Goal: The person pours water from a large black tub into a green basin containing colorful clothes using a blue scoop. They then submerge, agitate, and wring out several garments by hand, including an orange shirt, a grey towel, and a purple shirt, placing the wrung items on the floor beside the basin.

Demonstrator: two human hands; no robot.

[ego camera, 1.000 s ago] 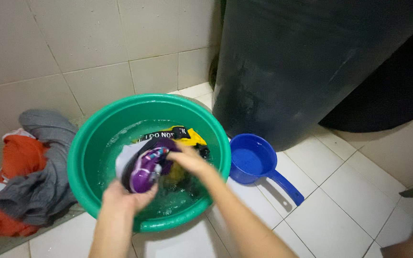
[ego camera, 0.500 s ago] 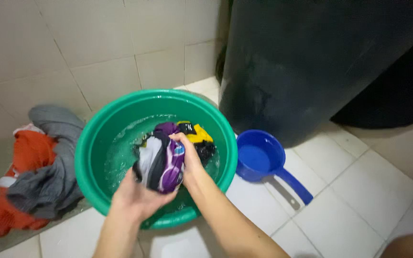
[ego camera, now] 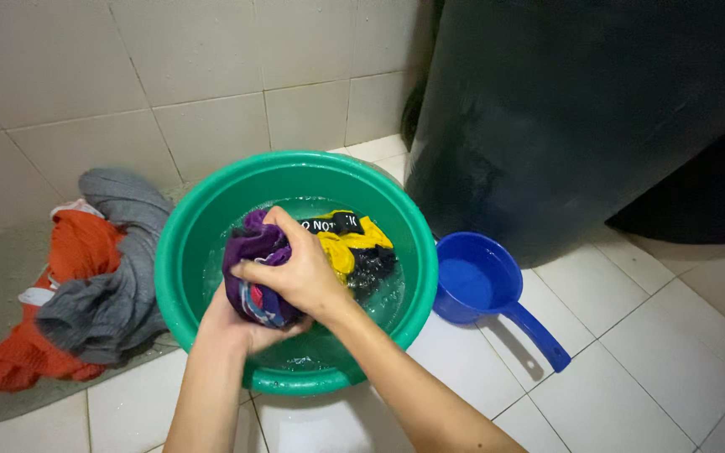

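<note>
Both hands bunched on a wet purple garment (ego camera: 249, 252) over the green basin (ego camera: 211, 210); left hand (ego camera: 241, 327) mostly hidden under the cloth and behind the right, only its heel and wrist show, fingers not visible but it cups the bundle from below. Right hand (ego camera: 299, 273) on top, fingers curled tight over the cloth, closed grip. Garment is wadded, so its shape and kind are hard to make out; a patch of mixed colours peeks out low between the hands. Behind it in the water a yellow and black cloth (ego camera: 354, 239) lies half sunk, its lower part lost under water and behind the right hand. Basin's near rim is partly covered by the forearms. Pile of orange and grey clothes (ego camera: 86, 285) on the floor left of the basin, touching its side, lying on a grey mat that the bottom edge cuts off. Blue dipper (ego camera: 480, 285) on the white floor tiles just right of the basin, handle toward the viewer. Big dark barrel (ego camera: 564, 109) behind, top cut off. Versus half a second back: garment is squeezed smaller, white part no longer shows, right hand has moved from the side to the top of the bundle; camera shifted slightly.
</note>
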